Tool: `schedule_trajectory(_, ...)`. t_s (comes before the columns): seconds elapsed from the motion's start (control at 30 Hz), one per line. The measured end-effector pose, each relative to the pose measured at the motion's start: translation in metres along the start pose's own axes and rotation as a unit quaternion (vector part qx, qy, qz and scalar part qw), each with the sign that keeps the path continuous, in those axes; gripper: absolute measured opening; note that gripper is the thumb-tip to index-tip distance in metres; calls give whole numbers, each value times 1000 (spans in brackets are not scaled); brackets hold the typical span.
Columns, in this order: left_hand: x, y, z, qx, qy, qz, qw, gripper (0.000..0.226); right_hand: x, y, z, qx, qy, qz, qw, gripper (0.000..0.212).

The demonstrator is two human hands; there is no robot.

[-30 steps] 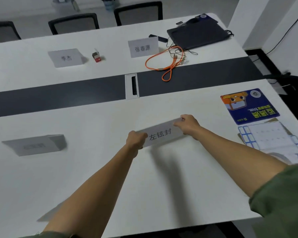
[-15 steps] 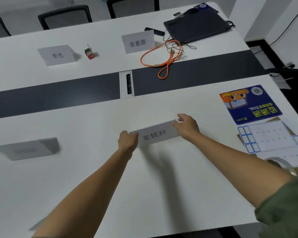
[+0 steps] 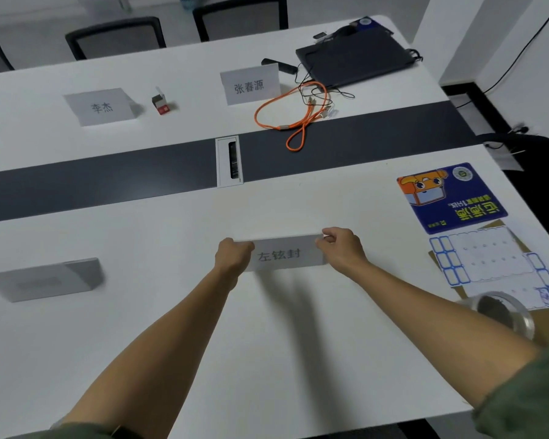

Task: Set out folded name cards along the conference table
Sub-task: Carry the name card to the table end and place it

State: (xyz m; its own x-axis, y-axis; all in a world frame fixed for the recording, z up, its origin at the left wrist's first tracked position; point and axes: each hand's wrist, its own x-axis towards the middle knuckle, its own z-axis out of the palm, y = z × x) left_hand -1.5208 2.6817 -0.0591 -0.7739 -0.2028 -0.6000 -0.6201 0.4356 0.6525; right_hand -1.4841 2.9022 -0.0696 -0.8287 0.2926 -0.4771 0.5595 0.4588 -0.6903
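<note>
On the near half of a long white conference table (image 3: pixel 171 327), a person reaches forward with both bare arms and grips a folded paper name card (image 3: pixel 284 255) by its two ends. The left hand (image 3: pixel 233 256) is closed around the card's left end; the right hand (image 3: pixel 341 248) pinches the right end, with its fingers (image 3: pixel 328 239) curled over the top fold. The card's printed face is turned toward the wearer. Holding both ends likely keeps the tent shape from collapsing and lets the person square the card to the table edge; whether its base already rests on the table cannot be told.

To the left, on the same side, another folded card (image 3: pixel 45 278) stands well apart, suggesting one card for each seat. Across a dark centre strip (image 3: pixel 92 182), two more cards stand on the far side, a left one (image 3: pixel 100 106) and a right one (image 3: pixel 251 84), each in front of a chair (image 3: pixel 118 38).

Near the table's right end lie a blue printed mat (image 3: pixel 450 198), a sheet of blue-bordered labels (image 3: pixel 488 261), a tape roll (image 3: pixel 501 312), an orange cable (image 3: pixel 295 117) and a closed laptop (image 3: pixel 354 60), all clear of the card in hand.
</note>
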Motion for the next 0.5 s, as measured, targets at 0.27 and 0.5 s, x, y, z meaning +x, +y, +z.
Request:
schedule_trajectory(0.27,-21,-26,-50,28,68,2,997,61,-21,-14,8,-44,115,-52,991,27)
schedule_trajectory(0.5,-50,-98,-144,79,123,-11,989,53,-73,-54,80,-58,85,-112,988,14)
